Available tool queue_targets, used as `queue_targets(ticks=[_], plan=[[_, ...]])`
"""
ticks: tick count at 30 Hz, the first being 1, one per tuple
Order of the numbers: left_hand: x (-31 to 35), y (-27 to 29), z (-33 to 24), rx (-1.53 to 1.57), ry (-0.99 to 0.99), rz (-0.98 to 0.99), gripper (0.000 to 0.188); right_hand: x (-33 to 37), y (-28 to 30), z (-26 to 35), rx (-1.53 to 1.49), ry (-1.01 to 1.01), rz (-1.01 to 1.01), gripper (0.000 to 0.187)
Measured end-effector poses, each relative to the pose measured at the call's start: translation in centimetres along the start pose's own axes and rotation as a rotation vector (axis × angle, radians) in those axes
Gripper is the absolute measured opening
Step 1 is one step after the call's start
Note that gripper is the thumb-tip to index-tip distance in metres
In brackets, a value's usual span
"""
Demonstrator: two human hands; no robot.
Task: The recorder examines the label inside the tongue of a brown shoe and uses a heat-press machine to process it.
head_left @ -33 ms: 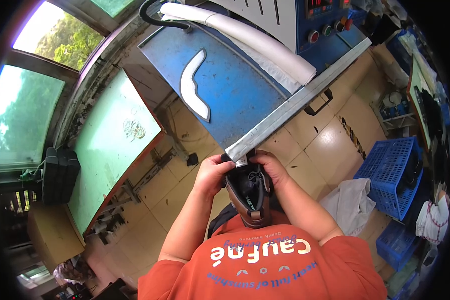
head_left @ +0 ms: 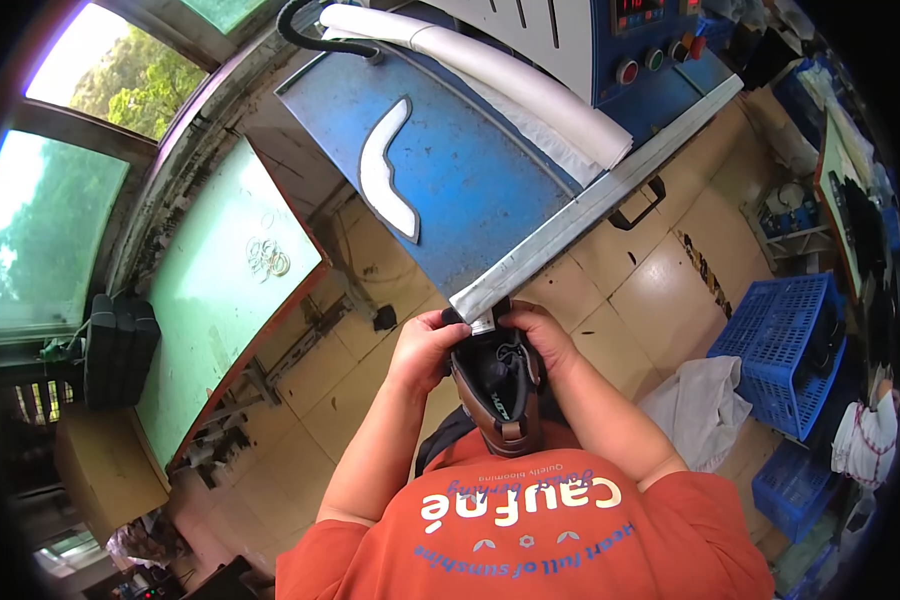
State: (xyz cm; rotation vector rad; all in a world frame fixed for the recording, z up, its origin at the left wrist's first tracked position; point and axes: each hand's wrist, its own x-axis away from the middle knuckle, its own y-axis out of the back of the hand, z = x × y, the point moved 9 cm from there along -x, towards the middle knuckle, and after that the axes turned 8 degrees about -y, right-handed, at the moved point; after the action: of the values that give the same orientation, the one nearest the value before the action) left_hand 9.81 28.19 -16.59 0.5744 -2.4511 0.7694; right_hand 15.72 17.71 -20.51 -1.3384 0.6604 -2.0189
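Just beyond where I hold spreads the blue table [head_left: 445, 165]. A brown-and-black shoe [head_left: 492, 380] reaches back toward my chest; my left grip [head_left: 433, 345] and right grip [head_left: 538, 332] clasp its far end's sides, a pale label [head_left: 483, 324] between.

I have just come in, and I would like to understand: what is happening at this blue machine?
A person is holding a brown and black shoe with two bare hands. The left hand and right hand grip opposite sides near its tongue. The shoe is by the near end of a long grey metal bar; whether they touch is unclear. A flat, curved white piece lies on the blue metal worktop, away from both hands.
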Motion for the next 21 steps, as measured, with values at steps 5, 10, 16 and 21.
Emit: queue_targets(ticks=[5,10,16,21], plan=[[0.5,0.3,0.0,0.02,-0.077,-0.055,0.019,1.3,-1.9,0.6,0.069,-0.019,0.017,0.02],[0.7,0.6,0.1,-0.054,-0.084,-0.035,0.023,1.6,-2.4,0.8,0.127,-0.017,0.04,0.023],[0.6,0.6,0.5,-0.058,-0.054,-0.015,0.026,1.0,-1.1,0.2,0.118,0.005,0.0,0.021],[0.0,1.0,1.9,-0.012,-0.005,-0.024,0.027,-0.7,1.1,-1.6,0.043,-0.065,-0.029,0.017]])
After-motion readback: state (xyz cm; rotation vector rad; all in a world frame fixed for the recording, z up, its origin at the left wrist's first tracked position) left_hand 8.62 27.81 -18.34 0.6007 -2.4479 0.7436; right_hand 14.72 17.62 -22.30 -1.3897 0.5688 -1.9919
